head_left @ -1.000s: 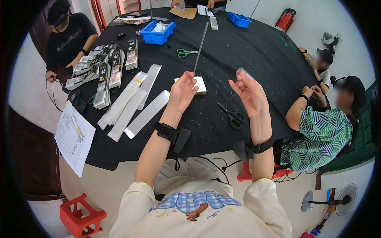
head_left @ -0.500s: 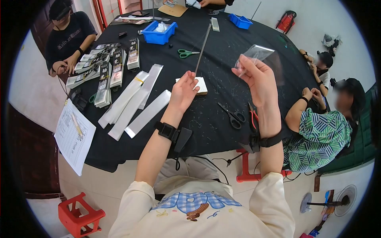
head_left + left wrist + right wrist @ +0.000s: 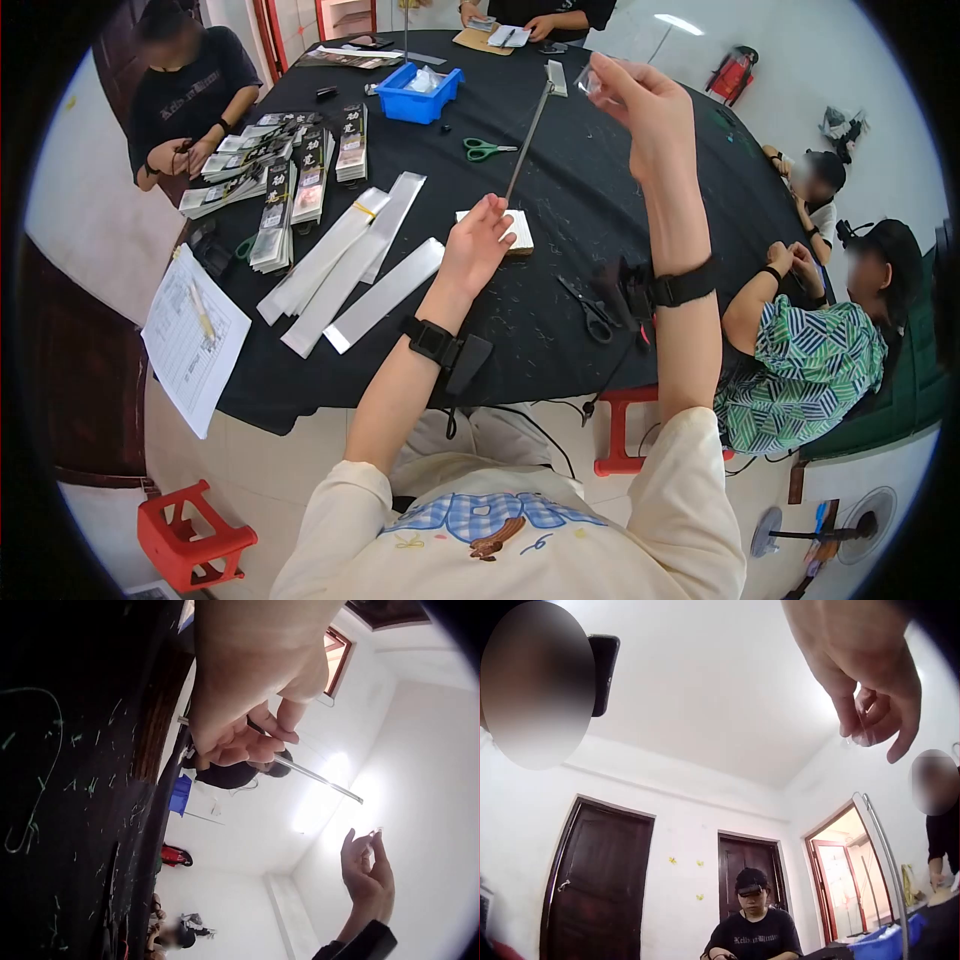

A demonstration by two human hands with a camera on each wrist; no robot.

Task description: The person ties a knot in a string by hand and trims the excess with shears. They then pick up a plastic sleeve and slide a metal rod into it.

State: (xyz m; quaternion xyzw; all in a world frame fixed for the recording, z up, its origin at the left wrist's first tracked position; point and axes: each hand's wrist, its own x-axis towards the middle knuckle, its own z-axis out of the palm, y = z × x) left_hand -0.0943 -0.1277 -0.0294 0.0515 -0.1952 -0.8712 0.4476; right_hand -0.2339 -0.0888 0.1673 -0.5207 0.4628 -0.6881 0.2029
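Note:
My left hand (image 3: 478, 245) is at the lower part of a thin upright metal rod (image 3: 530, 135), its fingers curled at the rod. In the left wrist view the rod (image 3: 322, 778) passes by those fingers and slants up beyond them. The rod rises from a white-topped block (image 3: 519, 232), partly hidden by the left hand. My right hand (image 3: 660, 115) is raised to the right of the rod's top, and pinches a small clear plastic piece (image 3: 588, 86) between thumb and fingers. Most of that plastic is hidden by the hand.
Flat silvery-white strips (image 3: 350, 265) and printed packet bundles (image 3: 310, 175) lie left. Black scissors (image 3: 592, 312), green-handled scissors (image 3: 485, 149) and a blue bin (image 3: 420, 100) are on the black cloth (image 3: 480, 330). A person in a patterned shirt (image 3: 800, 350) sits at right.
The right hand spread out a clear plastic piece, then rose up and away with it toward the level of the rod's top. The left hand has stayed at the rod.

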